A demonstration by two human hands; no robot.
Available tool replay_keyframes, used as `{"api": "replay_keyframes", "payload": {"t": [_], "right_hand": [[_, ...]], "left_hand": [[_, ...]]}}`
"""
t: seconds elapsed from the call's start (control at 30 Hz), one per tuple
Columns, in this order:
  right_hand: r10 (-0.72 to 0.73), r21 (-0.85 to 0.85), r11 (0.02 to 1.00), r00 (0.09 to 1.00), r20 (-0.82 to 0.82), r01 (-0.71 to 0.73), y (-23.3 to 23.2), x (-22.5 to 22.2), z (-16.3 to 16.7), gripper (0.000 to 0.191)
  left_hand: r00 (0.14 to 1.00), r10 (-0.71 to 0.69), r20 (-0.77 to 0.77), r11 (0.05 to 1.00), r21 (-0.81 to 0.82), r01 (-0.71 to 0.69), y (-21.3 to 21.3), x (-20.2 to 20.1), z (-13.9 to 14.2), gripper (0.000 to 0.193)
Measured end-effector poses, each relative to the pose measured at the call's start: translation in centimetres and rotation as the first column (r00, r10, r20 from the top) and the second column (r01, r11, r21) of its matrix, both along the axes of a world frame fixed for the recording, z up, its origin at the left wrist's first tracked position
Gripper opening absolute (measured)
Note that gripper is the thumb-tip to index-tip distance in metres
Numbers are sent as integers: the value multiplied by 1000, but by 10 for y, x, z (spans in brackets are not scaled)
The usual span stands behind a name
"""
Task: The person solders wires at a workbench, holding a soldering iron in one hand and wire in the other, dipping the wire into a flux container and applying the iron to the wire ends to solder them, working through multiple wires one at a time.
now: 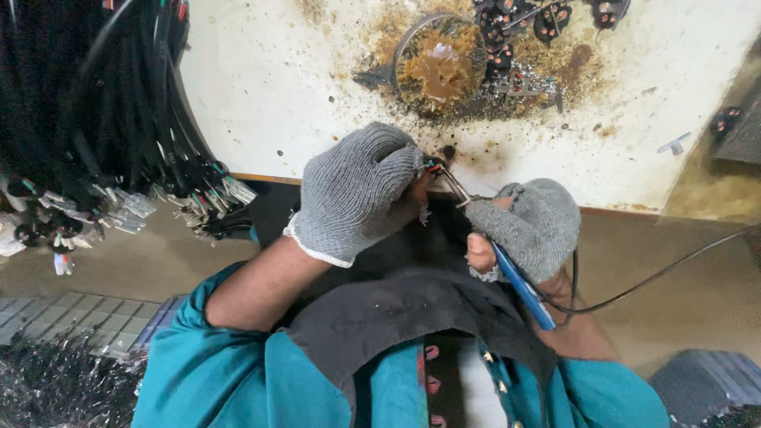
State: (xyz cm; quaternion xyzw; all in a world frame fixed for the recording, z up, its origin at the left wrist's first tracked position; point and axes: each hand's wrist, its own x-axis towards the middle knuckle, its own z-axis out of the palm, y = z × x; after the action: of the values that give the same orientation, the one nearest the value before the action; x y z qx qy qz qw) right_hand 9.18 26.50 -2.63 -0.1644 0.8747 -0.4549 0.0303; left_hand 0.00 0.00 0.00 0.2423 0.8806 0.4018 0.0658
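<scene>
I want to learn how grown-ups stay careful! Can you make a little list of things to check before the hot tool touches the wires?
1. Left hand gloved, pinching the wire ends: ok.
2. Right hand gripping the blue-handled soldering iron: ok.
3. Iron tip close to the wire ends: ok.
4. Tip hot: cannot tell.
5. Iron's cord free of snags: ok.
6. Bench clean near the round dish: not ok, brown residue.

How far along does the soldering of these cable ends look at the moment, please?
Done, it seems: a few black plug parts lie past the flux tin. In hand: the left hand pinches a small part with coloured wires while the right hand puts the blue-handled soldering iron to it. Left: a big bundle of black cables hanging at left.
</scene>
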Motion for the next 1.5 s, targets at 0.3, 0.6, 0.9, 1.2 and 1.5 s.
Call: {"api": "replay_keyframes", "payload": {"t": [0.3, 0.6, 0.9, 1.2, 1.5], "right_hand": [[-85, -177, 815, 416, 905, 552, -14, -13, 18, 22], [68, -77, 996, 935, 348, -44, -8, -14, 12, 14], [149, 108, 985, 974, -173, -132, -11, -33, 22, 18], [96, 124, 990, 980, -175, -74, -9, -30, 23, 23], [-191, 201, 978, 605, 773, 52, -17, -31, 29, 23]], "left_hand": [[999, -1, -45, 1000, 31, 2, -1, -4, 0, 37], [999, 5, -42, 1000, 7, -4, 0, -4, 1, 35], [999, 5, -47, 1000, 15, -5, -1, -3, 0, 34], [997, 3, -72, 1000, 13, -2, -2, -3, 0, 33], [999, -23, -38, 999, 31, 24, -4, -5, -1, 40]]}}
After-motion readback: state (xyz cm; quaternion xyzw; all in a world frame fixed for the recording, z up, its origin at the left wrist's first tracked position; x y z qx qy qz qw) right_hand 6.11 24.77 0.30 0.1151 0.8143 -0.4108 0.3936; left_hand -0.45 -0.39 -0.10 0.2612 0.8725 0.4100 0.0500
